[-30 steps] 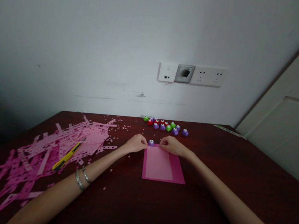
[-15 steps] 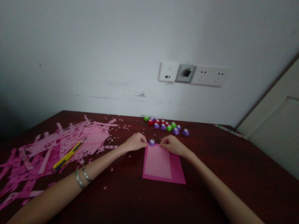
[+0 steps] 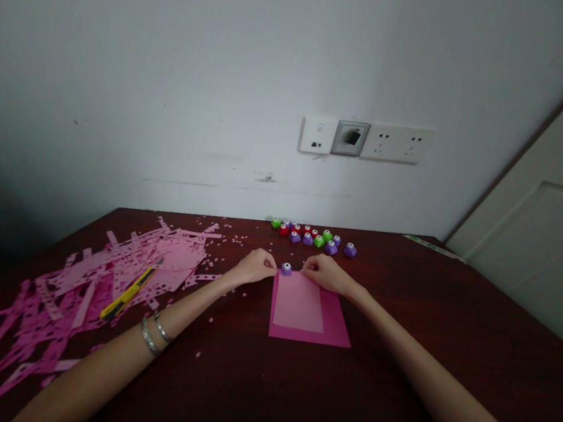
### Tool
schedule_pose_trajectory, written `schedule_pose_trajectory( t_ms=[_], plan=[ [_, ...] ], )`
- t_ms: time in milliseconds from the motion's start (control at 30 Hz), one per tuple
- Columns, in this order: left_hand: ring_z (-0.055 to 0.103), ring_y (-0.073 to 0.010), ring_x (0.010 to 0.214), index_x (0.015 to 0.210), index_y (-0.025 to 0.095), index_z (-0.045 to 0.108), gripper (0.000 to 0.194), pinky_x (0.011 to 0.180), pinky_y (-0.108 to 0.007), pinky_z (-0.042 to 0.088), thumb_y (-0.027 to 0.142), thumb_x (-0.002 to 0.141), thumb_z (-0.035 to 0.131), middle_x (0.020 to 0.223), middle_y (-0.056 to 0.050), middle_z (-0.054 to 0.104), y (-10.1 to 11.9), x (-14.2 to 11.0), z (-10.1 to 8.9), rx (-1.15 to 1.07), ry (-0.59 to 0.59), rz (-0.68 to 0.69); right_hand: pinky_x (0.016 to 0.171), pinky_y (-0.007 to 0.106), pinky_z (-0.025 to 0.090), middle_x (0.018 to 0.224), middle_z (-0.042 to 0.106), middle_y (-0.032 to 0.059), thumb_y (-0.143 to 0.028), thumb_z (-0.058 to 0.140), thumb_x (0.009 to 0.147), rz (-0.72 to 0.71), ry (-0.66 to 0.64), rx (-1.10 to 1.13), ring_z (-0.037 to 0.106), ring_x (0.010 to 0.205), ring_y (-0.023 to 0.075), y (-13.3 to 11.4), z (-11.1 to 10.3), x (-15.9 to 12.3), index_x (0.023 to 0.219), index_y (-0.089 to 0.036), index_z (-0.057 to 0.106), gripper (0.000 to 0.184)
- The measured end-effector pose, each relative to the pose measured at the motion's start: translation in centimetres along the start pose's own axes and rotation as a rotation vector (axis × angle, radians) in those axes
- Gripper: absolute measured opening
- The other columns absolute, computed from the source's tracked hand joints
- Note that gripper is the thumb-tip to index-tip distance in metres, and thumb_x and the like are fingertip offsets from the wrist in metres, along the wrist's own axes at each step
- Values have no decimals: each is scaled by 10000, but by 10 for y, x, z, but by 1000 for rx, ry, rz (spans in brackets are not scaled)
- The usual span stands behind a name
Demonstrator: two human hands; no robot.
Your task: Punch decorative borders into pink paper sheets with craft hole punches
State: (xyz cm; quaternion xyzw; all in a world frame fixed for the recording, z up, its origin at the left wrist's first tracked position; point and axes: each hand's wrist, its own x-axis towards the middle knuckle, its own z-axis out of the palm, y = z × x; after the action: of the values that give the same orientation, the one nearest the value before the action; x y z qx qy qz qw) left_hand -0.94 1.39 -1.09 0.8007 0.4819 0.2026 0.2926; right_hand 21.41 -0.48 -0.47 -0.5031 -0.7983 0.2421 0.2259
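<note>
A light pink sheet (image 3: 299, 307) lies over a larger magenta sheet (image 3: 337, 321) on the dark table. At their far edge sits a small purple craft punch (image 3: 286, 269) with a white button. My left hand (image 3: 257, 266) has its thumb and finger closed at the far left corner of the sheets, just left of the punch. To the right of the punch, my right hand (image 3: 325, 273) pinches the sheets' far edge. Its fingertips rest over the light pink sheet.
Several purple, red and green craft punches (image 3: 318, 240) stand near the wall. On the left, a yellow utility knife (image 3: 128, 294) lies on a heap of punched pink paper strips (image 3: 72, 290). Tiny paper cut-outs are scattered nearby. A ruler-like strip (image 3: 433, 248) lies at the far right.
The light pink sheet has slid slightly away from me over the magenta one, so its near edge sits a little higher. Both hands and the punch have hardly moved.
</note>
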Motion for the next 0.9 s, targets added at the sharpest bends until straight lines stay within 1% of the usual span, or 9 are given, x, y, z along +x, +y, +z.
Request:
schedule_pose_trajectory(
  t_ms=[233, 500, 767, 900],
  plan=[
    [627, -161, 708, 733, 135, 698, 181, 651, -236, 456, 251, 688, 566, 746, -53, 697, 4, -2, -1, -39, -11, 4, 547, 228, 378, 694, 656, 64, -186, 514, 737, 4, 10, 4, 559, 617, 144, 0, 1, 1, 723, -112, 659, 163],
    [610, -152, 658, 724, 127, 692, 170, 587, -220, 431, 241, 702, 568, 698, -48, 683, 10, -2, 1, -42, 33, 0, 556, 231, 387, 715, 658, 68, -200, 508, 753, -8, 17, 9, 569, 635, 149, 1, 2, 0, 736, -111, 655, 173],
    [608, -144, 665, 740, 135, 694, 162, 595, -218, 427, 237, 708, 572, 704, -41, 684, 2, 4, 5, -7, 50, -27, 556, 223, 392, 713, 663, 71, -178, 509, 744, -15, 27, 8, 566, 619, 142, 2, 3, 1, 747, -105, 663, 171],
    [609, -142, 663, 739, 132, 693, 151, 601, -222, 429, 224, 702, 578, 703, -43, 683, 1, 5, 6, -29, 56, -22, 556, 224, 393, 717, 665, 73, -183, 513, 749, -2, 26, 2, 567, 623, 144, 1, 3, 1, 759, -102, 666, 173]
  ],
)
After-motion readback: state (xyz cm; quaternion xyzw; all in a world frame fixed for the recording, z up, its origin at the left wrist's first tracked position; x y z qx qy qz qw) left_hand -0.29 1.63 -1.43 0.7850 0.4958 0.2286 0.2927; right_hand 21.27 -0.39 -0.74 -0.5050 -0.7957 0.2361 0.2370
